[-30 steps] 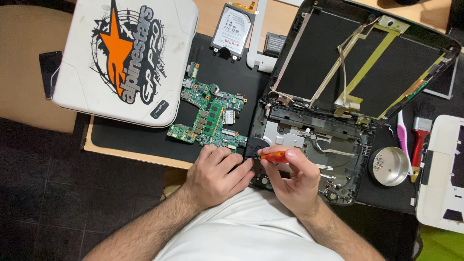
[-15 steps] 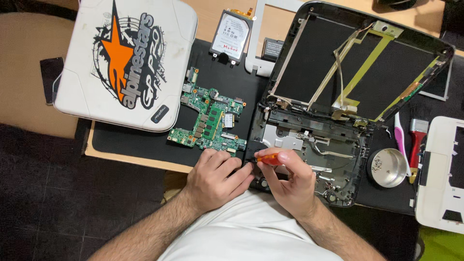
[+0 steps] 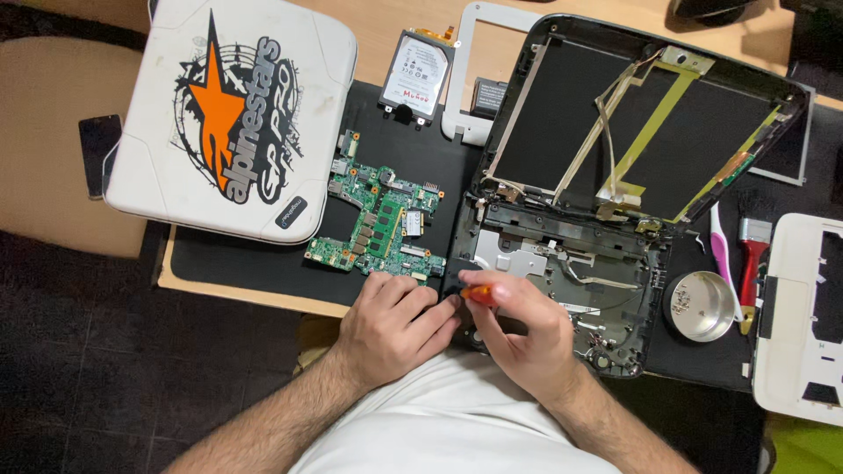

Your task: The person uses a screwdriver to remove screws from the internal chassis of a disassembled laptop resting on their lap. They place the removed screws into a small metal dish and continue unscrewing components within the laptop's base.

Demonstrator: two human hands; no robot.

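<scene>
Right hand [image 3: 527, 338] grip closed on orange-handled screwdriver [image 3: 479, 295]; left hand [image 3: 391, 325] steadies black laptop base [image 3: 632, 338].

A white case [image 3: 233, 123] with an orange star lies at the far left of the tabletop [image 3: 369, 22], partly on a black mat [image 3: 263, 259]. Beside it on the mat sits a green circuit board [image 3: 378, 224], with a hard drive [image 3: 417, 77] beyond it. To the right stand a round metal dish [image 3: 700, 305], a pink-and-white tool [image 3: 722, 254] and a red-handled brush [image 3: 753, 254]. A phone [image 3: 97, 154] rests at far left.
</scene>
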